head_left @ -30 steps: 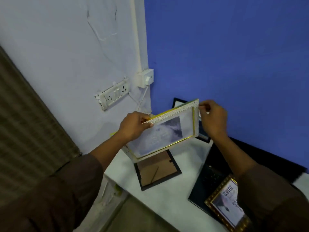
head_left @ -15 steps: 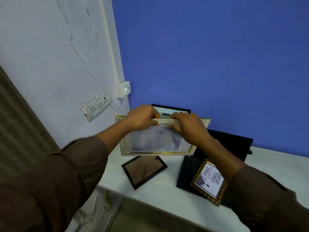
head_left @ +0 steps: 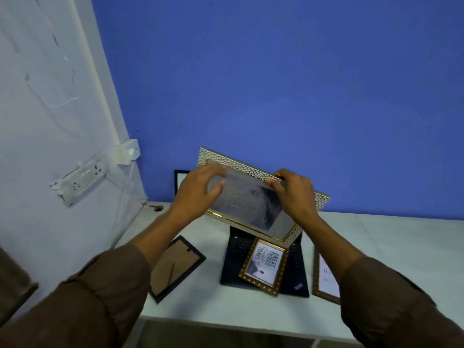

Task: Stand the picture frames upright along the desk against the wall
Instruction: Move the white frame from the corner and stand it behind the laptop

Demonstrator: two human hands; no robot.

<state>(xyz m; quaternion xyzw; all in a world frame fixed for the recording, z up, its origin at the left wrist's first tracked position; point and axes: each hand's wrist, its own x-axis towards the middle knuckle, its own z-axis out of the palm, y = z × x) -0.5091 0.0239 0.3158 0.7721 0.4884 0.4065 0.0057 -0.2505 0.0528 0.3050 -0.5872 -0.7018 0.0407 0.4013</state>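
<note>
Both hands, left hand (head_left: 198, 194) and right hand (head_left: 295, 194), have fingers clamped on the white-and-gold pebbled picture frame (head_left: 253, 204), tilted above the white table (head_left: 376, 237) at twelve o'clock; it could slip onto the black laptop (head_left: 233, 257).

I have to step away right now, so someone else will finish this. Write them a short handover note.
Left hand and right hand: both grip the white-and-gold frame, held tilted in the air over the laptop.
Done: one black frame stands against the blue wall.
Left: stand the held frame; then the frame lying back-up, the gold frame on the laptop, and a frame at the right on the desk.
</note>
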